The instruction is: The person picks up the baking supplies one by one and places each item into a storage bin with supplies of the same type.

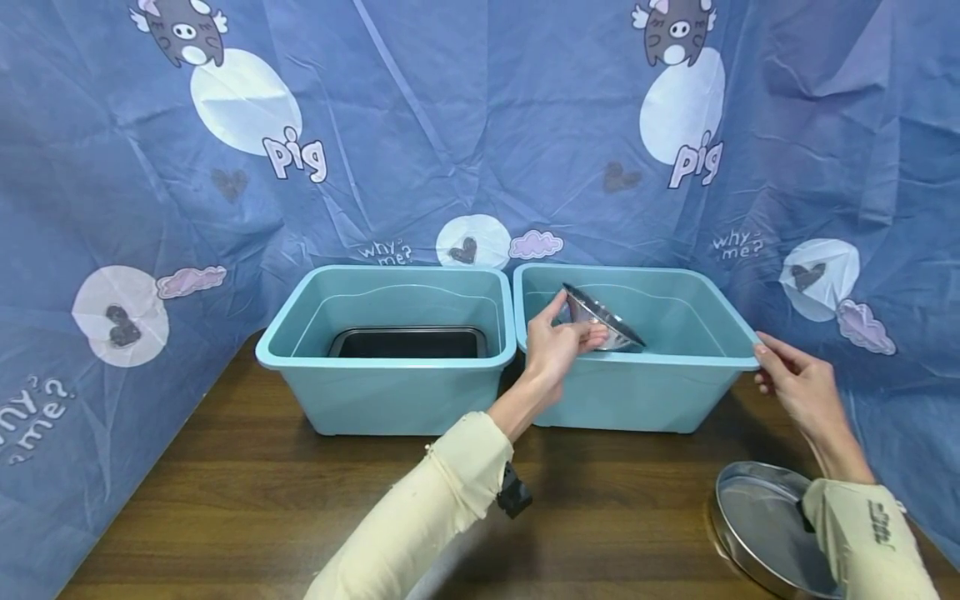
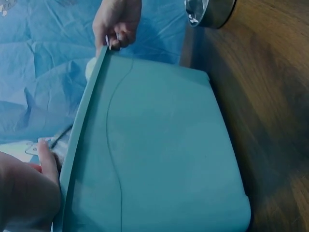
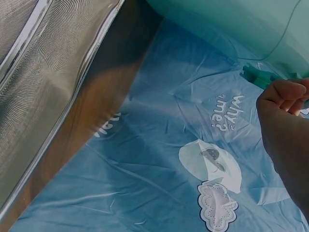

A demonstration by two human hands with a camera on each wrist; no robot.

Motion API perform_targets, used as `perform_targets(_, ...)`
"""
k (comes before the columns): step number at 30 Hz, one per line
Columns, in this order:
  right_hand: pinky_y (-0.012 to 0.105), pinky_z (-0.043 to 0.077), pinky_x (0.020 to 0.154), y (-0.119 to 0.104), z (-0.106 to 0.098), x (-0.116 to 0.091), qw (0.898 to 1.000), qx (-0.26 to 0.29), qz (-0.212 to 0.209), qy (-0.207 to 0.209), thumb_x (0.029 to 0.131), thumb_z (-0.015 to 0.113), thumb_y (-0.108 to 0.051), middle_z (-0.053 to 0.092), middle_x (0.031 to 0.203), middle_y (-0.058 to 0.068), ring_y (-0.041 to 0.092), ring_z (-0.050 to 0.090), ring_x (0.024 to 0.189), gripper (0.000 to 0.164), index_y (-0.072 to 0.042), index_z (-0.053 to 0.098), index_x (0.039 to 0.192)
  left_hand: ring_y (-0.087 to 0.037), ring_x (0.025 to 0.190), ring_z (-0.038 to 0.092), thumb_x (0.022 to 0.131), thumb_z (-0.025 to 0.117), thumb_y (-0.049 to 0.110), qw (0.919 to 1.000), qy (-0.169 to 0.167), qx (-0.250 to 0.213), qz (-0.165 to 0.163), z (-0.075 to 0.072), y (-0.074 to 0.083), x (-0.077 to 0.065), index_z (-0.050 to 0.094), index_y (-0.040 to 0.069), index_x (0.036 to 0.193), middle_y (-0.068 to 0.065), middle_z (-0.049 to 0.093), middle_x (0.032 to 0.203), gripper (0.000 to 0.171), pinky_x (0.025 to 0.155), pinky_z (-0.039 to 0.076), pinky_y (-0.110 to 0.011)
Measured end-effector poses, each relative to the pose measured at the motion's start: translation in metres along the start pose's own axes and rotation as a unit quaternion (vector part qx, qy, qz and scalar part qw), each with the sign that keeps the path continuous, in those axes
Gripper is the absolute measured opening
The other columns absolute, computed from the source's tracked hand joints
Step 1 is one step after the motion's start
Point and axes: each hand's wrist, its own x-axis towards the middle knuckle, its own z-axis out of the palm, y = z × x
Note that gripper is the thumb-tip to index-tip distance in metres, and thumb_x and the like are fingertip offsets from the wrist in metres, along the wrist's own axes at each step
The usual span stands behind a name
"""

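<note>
With thumb and fingers, my left hand [image 1: 553, 346] holds a shiny metal bowl-shaped piece [image 1: 617, 333] with a dark rim. It is tilted, partly inside the light-blue plastic bin [image 1: 637, 396] on the right. My right hand [image 1: 806, 387] grips that bin's right rim at the front corner. In the left wrist view, the left hand [image 2: 29, 191] lies over the bin's long rim, and the right hand [image 2: 118, 24] pinches the far end. The bin wall conceals the bowl-shaped piece's lower part. The bin's floor is out of sight.
Another light-blue bin [image 1: 382, 396] stands close on the left, with a dark rectangular pan [image 1: 408, 343] inside. A round metal sieve [image 1: 772, 521] lies on the wooden table [image 1: 600, 533] beneath my right forearm. A printed blue cloth [image 1: 480, 125] hangs behind and at both sides.
</note>
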Motion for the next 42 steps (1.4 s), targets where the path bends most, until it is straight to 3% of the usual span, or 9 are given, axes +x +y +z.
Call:
perform_targets(5,0.013,0.049,0.053,0.000,0.001,0.001,1.000,0.000,-0.001,0.000,0.103,0.065,-0.009,0.066,0.073,-0.009,0.000,0.059,0.060,0.030,-0.036,0.076,0.105,-0.032,0.099,0.074,0.099,0.055,-0.012,0.9988,-0.024,0.004,-0.041,-0.007,0.005,-0.001,0.041,0.003,0.157,-0.030,0.071,0.107,0.062,0.083,0.059,-0.028)
perform_targets(9,0.013,0.049,0.053,-0.001,0.000,0.000,1.000,-0.003,-0.003,0.002,0.103,0.065,-0.009,0.066,0.072,-0.008,0.000,0.059,0.060,0.029,-0.036,0.076,0.105,-0.039,0.105,0.071,0.099,0.049,-0.011,0.9972,-0.038,-0.023,-0.060,-0.010,0.009,-0.002,0.049,-0.002,0.150,-0.034,0.069,0.111,0.051,0.084,0.060,-0.031)
perform_targets(14,0.013,0.049,0.053,-0.002,0.000,-0.001,1.000,0.009,0.000,0.005,0.102,0.065,-0.009,0.066,0.071,-0.007,0.000,0.059,0.059,0.029,-0.035,0.077,0.105,-0.040,0.105,0.071,0.099,0.048,-0.009,0.9965,-0.067,-0.030,-0.039,-0.005,0.012,-0.005,0.059,-0.005,0.137,-0.030,0.072,0.107,0.040,0.085,0.060,-0.034)
perform_targets(22,0.012,0.049,0.053,0.000,0.002,0.001,1.000,0.021,0.008,0.005,0.103,0.062,-0.005,0.065,0.071,-0.009,0.000,0.059,0.058,0.037,-0.039,0.076,0.103,-0.028,0.091,0.076,0.098,0.051,-0.006,0.9954,-0.095,0.009,-0.009,-0.003,0.011,-0.014,0.064,-0.001,0.132,-0.024,0.075,0.103,0.037,0.084,0.060,-0.034)
perform_targets(27,0.013,0.049,0.053,-0.002,0.003,0.001,1.000,0.018,0.006,0.005,0.103,0.063,-0.007,0.066,0.072,-0.008,0.000,0.059,0.059,0.033,-0.037,0.076,0.104,-0.020,0.082,0.075,0.098,0.052,-0.006,0.9934,-0.113,0.020,0.005,-0.005,0.006,-0.021,0.067,-0.001,0.128,-0.023,0.075,0.102,0.034,0.083,0.061,-0.035)
perform_targets(36,0.013,0.050,0.053,-0.003,0.002,-0.002,1.000,-0.024,0.007,0.007,0.103,0.065,-0.012,0.065,0.071,-0.009,0.001,0.059,0.059,0.025,-0.033,0.075,0.112,-0.022,0.081,0.076,0.099,0.056,-0.002,0.9889,-0.141,0.047,-0.007,-0.008,-0.010,-0.032,0.071,-0.002,0.121,-0.022,0.075,0.096,0.027,0.080,0.062,-0.035)
perform_targets(42,0.013,0.050,0.054,-0.003,0.001,-0.002,1.000,-0.012,0.015,0.006,0.103,0.065,-0.012,0.066,0.071,-0.009,0.001,0.060,0.059,0.027,-0.035,0.076,0.110,-0.022,0.082,0.076,0.100,0.056,-0.001,0.9849,-0.162,0.058,-0.021,-0.008,-0.023,-0.039,0.070,-0.005,0.122,-0.021,0.075,0.095,0.027,0.080,0.061,-0.035)
